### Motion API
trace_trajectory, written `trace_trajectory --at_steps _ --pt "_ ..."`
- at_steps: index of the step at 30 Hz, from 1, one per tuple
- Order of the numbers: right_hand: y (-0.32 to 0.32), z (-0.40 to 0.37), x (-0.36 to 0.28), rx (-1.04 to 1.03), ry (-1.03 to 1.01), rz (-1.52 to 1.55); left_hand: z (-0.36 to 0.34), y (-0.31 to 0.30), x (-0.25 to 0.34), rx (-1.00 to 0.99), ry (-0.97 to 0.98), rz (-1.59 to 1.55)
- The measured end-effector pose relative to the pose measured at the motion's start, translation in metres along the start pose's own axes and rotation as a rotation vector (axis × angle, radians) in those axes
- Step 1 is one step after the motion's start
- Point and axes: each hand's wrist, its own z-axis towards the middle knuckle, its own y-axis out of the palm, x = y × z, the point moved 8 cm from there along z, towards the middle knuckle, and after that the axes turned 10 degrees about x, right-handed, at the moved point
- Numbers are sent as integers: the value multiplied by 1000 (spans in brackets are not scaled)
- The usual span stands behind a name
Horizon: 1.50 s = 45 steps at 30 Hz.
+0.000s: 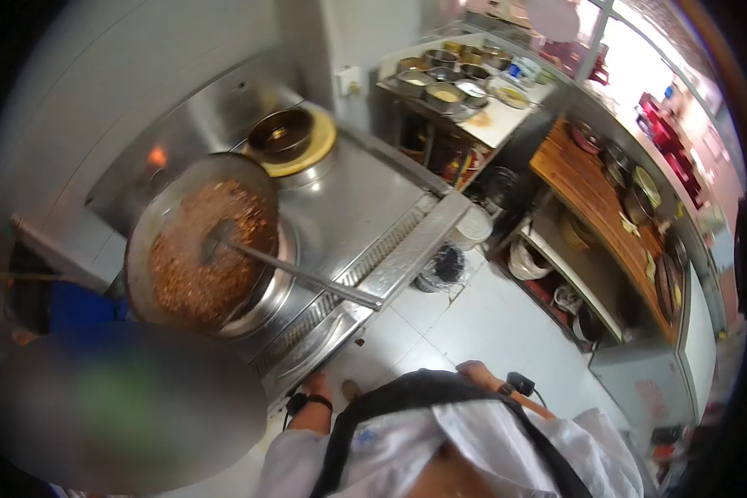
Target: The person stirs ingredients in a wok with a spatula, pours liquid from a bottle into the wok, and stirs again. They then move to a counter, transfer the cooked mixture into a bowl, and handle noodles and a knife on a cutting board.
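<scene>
A large wok [144,286] sits tilted on the stove at the left, holding a reddish-brown chopped mixture [187,278]. A long-handled ladle [307,283] has its bowl in this food, and its handle rests across the stove's front edge, with no hand on it. My left hand [314,384] hangs low beside the stove's front edge, apart from the ladle; its fingers are too foreshortened to read. At the right side of the dark apron [427,390] is my right hand [476,373], fingers curled in, with nothing visible in it. Both wrists wear dark bands.
A dark pot [280,137] stands on a yellow ring at the back of the steel stove [349,178]. Several metal bowls [445,93] fill the corner table. A wooden counter [585,187] with shelves runs along the right. On the tiled floor [427,311] stands a lined bin [441,267]. A blurred oval covers the lower left.
</scene>
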Motion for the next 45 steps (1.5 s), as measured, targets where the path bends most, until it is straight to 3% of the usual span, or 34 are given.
trace_trajectory --at_steps 2,3,5,11,14,17,18,19,20,21,22,23,25,27,28,30,31,33,34,35,37,38,40,44,45 --pt "1 -14 -48 -43 -324 -403 -4 -11 -16 -13 -143 -364" --pt "-1 -14 -41 -16 -315 -399 -8 -27 -28 -10 -167 -420" --pt "5 -18 -39 10 -504 -450 -17 -55 -40 27 -153 -447" --pt "20 -28 -6 0 -420 -507 -32 -67 -14 230 -220 -750" --pt "26 -39 14 42 -252 -478 -48 -64 28 332 -4 -876" --pt "31 -60 19 69 -347 -490 -71 -73 54 223 269 -954" --pt "33 -63 33 43 -271 -453 -72 -82 54 271 394 -1094" --pt "35 -68 50 1 -191 -419 -75 -95 55 307 443 -1133" --pt "32 -73 58 45 -224 -391 -59 -54 82 108 295 -898" --pt "28 -77 70 100 -251 -358 -74 -180 21 152 434 -953" --pt "24 -75 91 87 -140 -277 -71 -212 5 280 316 -1039" --pt "20 -75 112 84 -22 -202 -70 -230 2 188 340 -977" --pt "21 -69 157 131 222 121 -62 -229 7 142 146 -1110" --pt "14 -76 127 228 787 848 -80 -236 0 -424 -526 -1717" --pt "10 -72 127 229 827 893 -85 -214 7 -437 -535 -1690" --pt "-2 -63 136 230 839 913 -80 -223 28 389 216 -929" --pt "-10 -58 142 227 809 886 -82 -247 29 375 217 -918" --pt "-23 -56 153 194 798 879 -82 -253 12 -276 -452 -1258" --pt "-31 -56 159 203 827 865 -87 -287 5 -286 -578 -1375" --pt "-39 -53 163 213 851 851 -85 -263 19 -276 -589 -1370" --pt "-48 -53 176 201 851 890 -69 -225 47 48 -376 -1418" --pt "-53 -54 184 204 869 900 -65 -236 54 51 -384 -1412" --pt "-61 -53 205 208 867 866 -55 -289 74 217 -150 -1678" --pt "-90 -48 206 232 761 715 -49 -321 102 -4 107 -1556" --pt "-89 -41 216 190 560 626 -49 -321 106 -54 154 -1485"
